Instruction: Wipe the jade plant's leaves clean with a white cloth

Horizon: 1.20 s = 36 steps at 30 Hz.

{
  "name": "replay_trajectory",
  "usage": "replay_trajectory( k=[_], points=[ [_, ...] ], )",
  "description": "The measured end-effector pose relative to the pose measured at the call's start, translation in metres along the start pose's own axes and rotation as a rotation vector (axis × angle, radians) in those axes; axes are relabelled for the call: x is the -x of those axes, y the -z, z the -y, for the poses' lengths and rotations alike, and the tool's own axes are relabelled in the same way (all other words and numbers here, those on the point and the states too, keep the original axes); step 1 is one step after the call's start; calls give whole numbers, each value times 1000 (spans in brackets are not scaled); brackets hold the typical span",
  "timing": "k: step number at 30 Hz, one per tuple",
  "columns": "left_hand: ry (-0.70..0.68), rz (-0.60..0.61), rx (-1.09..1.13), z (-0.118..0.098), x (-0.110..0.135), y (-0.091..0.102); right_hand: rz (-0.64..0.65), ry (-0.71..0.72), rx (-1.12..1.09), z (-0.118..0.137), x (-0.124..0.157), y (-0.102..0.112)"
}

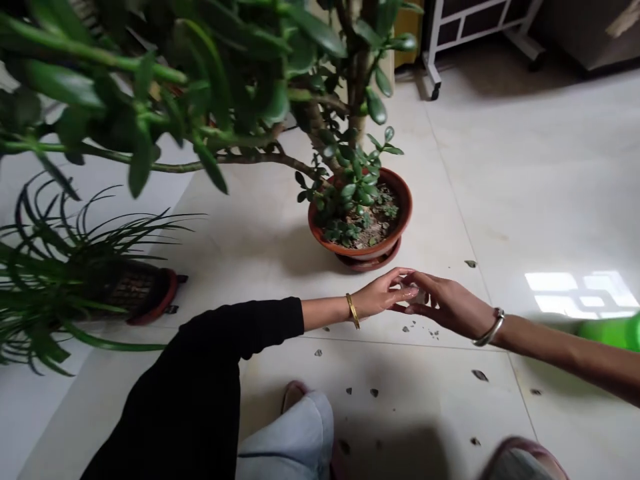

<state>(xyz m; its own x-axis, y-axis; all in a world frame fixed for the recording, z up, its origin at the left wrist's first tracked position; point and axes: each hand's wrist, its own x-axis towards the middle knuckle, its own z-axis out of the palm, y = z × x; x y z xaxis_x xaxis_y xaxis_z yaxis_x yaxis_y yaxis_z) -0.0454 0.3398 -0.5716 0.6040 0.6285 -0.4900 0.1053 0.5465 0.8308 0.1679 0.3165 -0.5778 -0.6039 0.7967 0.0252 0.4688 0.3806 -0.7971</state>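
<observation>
Live over the tiled floor (pixel 500 167): the left hand (pixel 383 295), in a black sleeve (pixel 235 333), stretches out to meet another person's hand (pixel 445 303) coming in from the right, both curled inward, fingertips almost meeting. Why the long reach? A small white lump (pixel 419 296) sits right between them, half buried by fingers, so I can't tell who is gripping it. The person's own right hand is out of frame. Just beyond stands a jade plant (pixel 357 180) in a terracotta pot (pixel 409 207); dark chips (pixel 407 327) dot the tiles, and a green object (pixel 613 332) is cut off at the right edge.
</observation>
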Motion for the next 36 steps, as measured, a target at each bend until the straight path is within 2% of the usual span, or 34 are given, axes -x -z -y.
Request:
replay_trajectory(
  k=[3,6,12,16,20,23,26,31,36],
  points=[
    [-71,-103,82,11,8,15,-103,71,45,6,-22,-20],
    [-102,-189,94,17,16,33,-135,47,-10,7,-37,-33],
    [-68,-153,60,21,31,56,-109,-112,-201,8,-43,-43],
    [-66,-110,-37,26,32,60,-69,-236,-329,10,-40,-44],
    [-80,-44,-79,28,25,65,31,-365,-589,7,-42,-37],
    [-110,-46,-140,22,22,70,102,-439,-786,4,-44,-28],
    [-130,-44,-239,11,24,74,107,-505,-965,2,-45,-21],
    [-290,-99,-309,-7,33,74,-35,-587,-1180,4,-49,-23],
    [-321,-160,-116,-13,39,73,-292,-505,-1185,8,-59,-26]
  ],
)
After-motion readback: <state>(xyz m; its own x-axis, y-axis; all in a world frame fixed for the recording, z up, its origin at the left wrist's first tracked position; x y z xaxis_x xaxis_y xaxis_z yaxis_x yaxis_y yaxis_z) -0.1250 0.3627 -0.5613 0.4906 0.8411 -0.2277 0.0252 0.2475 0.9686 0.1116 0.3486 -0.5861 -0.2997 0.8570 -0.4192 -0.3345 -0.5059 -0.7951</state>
